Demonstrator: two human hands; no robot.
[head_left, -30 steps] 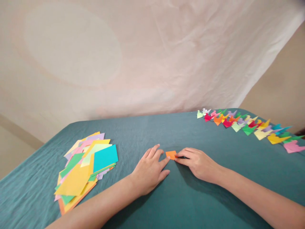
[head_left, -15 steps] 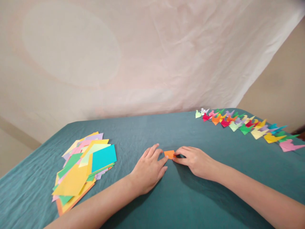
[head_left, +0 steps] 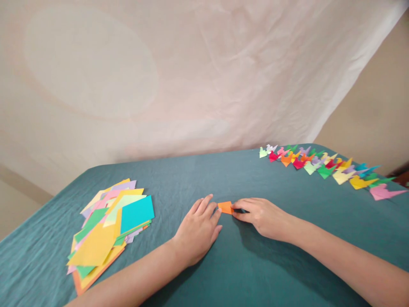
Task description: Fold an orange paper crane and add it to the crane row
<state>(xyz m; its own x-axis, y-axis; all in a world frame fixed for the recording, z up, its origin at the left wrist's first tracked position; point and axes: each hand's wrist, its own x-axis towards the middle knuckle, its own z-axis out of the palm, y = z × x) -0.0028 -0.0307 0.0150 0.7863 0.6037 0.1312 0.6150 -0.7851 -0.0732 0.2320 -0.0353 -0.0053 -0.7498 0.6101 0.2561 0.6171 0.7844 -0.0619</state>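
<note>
A small folded piece of orange paper (head_left: 225,207) lies on the dark green tablecloth between my two hands. My left hand (head_left: 200,230) rests to its left, palm down with the fingers spread, and a fingertip touches the paper's left edge. From the other side, my right hand (head_left: 257,215) pinches the paper's right edge between thumb and fingers. That right edge is partly hidden under the fingertips.
To the left lies a loose pile of coloured paper sheets (head_left: 99,243), a blue sheet (head_left: 137,213) on top. Several folded paper birds stand in rows at the far right, a pink bird (head_left: 385,192) nearest. A pale cloth (head_left: 191,76) hangs behind the table.
The view has shifted slightly. Both hands stay at the orange paper, the right still pinching its edge, the left still spread beside it.
</note>
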